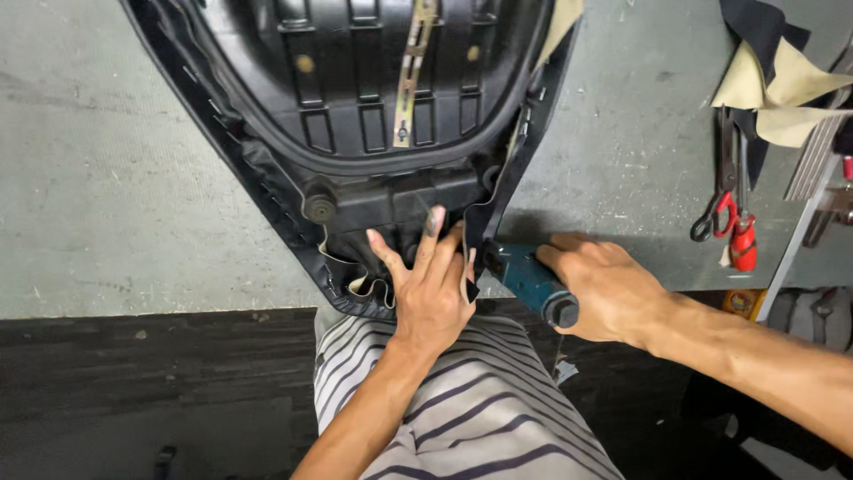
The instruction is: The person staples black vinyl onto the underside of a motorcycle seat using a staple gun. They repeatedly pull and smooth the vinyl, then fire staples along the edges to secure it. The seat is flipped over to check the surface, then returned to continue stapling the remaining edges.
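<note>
Upturned black seat base (pixel 373 98) on grey bench. Left hand (pixel 433 289), fingers spread flat, pins the black cover edge (pixel 475 236) at the seat's near tip. Right hand (pixel 604 289) wrapped around teal stapler (pixel 524 280), nose touching that edge. Red-handled scissors (pixel 724 213) far right.

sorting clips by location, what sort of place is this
Probably a seat upholstery workshop. An upturned black plastic motorcycle seat base has its black vinyl cover pressed down by the left hand, the right hand grips a teal stapler-like tool, and red-handled scissors lie nearby.
</note>
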The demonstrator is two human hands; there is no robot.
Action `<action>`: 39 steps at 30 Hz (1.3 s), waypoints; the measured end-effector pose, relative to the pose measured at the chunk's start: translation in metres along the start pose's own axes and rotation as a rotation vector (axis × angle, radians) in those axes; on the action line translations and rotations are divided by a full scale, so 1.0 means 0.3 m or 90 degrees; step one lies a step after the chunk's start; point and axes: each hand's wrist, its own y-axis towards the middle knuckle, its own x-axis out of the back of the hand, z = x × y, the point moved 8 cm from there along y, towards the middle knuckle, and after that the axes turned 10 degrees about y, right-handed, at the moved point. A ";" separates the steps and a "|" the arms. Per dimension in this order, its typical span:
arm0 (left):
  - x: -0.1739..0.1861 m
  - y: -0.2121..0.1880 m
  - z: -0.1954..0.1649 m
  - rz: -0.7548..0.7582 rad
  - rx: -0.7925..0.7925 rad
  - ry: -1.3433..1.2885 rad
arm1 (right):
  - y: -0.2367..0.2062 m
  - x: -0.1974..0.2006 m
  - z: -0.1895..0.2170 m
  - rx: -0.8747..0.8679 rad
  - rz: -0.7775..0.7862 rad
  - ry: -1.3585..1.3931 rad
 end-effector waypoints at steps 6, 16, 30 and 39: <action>-0.015 -0.023 0.010 0.032 -0.006 0.027 | -0.014 -0.033 -0.014 0.035 -0.054 0.024; 0.089 0.019 -0.095 0.005 -0.043 0.036 | -0.326 -0.104 -0.142 0.048 -0.249 0.282; 0.076 -0.034 -0.178 0.049 -0.039 0.025 | -0.415 -0.336 -0.190 -0.012 -0.304 0.516; 0.042 -0.012 -0.264 0.129 -0.061 0.133 | -0.433 -0.347 -0.237 -0.052 -0.334 0.543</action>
